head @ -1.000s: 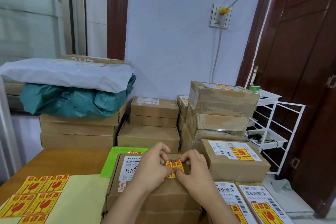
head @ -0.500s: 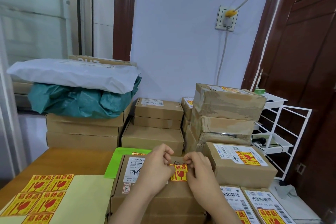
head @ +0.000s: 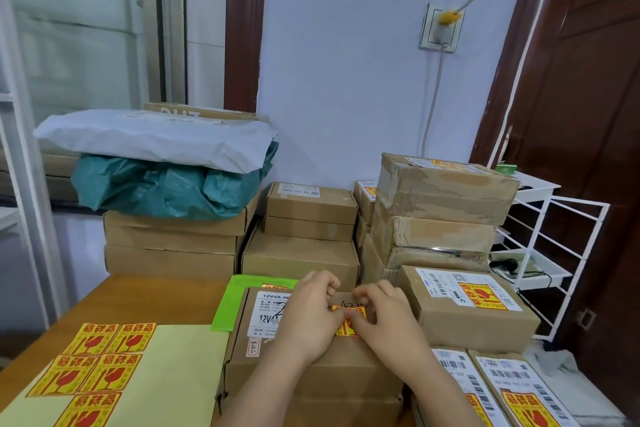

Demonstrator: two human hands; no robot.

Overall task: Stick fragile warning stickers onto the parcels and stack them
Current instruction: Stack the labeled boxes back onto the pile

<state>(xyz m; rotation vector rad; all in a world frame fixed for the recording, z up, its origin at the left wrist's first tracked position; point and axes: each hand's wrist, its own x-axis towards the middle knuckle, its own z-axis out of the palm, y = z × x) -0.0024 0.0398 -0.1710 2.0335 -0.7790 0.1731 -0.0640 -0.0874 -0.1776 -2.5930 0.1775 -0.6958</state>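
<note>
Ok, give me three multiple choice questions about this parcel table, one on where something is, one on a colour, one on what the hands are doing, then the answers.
1. Where does the sheet of spare stickers lie?
A. on the table left of the hands
B. on the white rack
C. on top of the teal bag

2. What colour is the bag under the white mailer?
A. red
B. teal
C. black

3. What are the left hand and right hand doing?
A. lifting a box overhead
B. resting on the table
C. pressing a sticker onto the parcel

Answers: 1 A, the yellow sheet lies at lower left; 2 B, teal plastic shows beneath the mailer; 3 C, both hands' fingertips meet on the sticker.
</note>
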